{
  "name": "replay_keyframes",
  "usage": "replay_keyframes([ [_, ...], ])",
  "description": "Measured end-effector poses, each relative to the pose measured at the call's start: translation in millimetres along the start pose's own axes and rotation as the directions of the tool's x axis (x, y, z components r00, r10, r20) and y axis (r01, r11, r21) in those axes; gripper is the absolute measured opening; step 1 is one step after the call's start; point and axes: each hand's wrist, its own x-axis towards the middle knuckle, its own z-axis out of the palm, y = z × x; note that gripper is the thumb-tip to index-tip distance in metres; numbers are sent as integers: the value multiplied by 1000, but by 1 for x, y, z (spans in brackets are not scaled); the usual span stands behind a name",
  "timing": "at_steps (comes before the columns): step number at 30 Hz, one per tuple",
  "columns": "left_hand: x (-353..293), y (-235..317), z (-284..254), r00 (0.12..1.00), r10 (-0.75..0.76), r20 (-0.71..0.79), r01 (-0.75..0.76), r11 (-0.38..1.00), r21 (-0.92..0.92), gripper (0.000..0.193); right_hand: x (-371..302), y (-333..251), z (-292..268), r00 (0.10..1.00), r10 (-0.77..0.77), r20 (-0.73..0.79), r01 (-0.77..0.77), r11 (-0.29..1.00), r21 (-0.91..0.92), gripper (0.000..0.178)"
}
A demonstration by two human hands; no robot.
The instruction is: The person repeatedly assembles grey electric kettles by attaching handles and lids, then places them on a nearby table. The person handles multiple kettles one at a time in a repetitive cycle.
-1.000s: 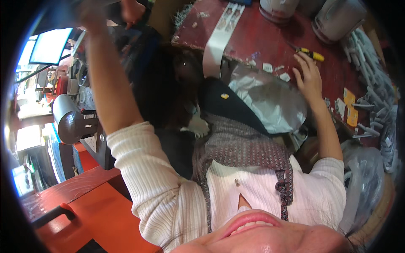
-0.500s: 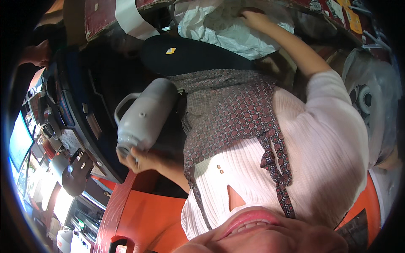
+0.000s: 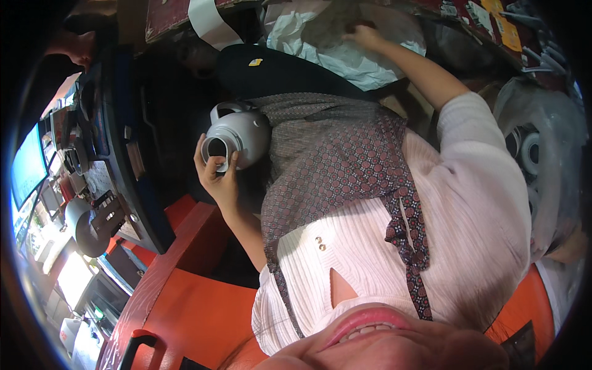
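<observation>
A grey plastic jug with a side handle leans against my lap at the left, its round mouth turned toward me. My left hand is closed on the neck rim, with a fingertip at the opening. Farther off, my right hand reaches over a crumpled, whitish plastic bag, fingers curled at the plastic. What those fingertips hold, if anything, is hidden. A patterned apron covers my lap, and the jug's far end rests by its edge.
At the right, a clear bag contains round grey ring-shaped parts. Another person's hand shows at the upper left. A dark-edged table runs along the left. The seat around me is orange.
The jug has turned so that its mouth now faces me, and my left hand has moved up and right with it. My right hand has shifted slightly left over the bag.
</observation>
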Motion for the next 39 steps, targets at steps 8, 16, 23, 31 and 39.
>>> replay_keyframes([
  [8, 15, 32, -10, 929, 335, -157, -361, 914, -183, 101, -41, -175, -60, 933, -348, 92, 308, 903, 299, 33],
  [16, 13, 60, -12, 895, 423, -138, -435, 898, -64, 152, -118, -360, -145, 358, -901, -243, 721, 102, 685, 38],
  [23, 14, 56, -6, 887, 435, -157, -443, 896, -23, 148, -134, -371, -126, 41, -999, -30, 996, 44, -80, 14],
  [31, 16, 56, 10, 823, 523, -221, -512, 852, 106, 141, -132, -380, -155, -9, -912, 410, 951, -134, -278, 16],
  [39, 18, 58, 13, 796, 521, -309, -536, 843, 42, 94, -139, -368, -151, 214, -970, 115, 962, 230, 147, 20],
])
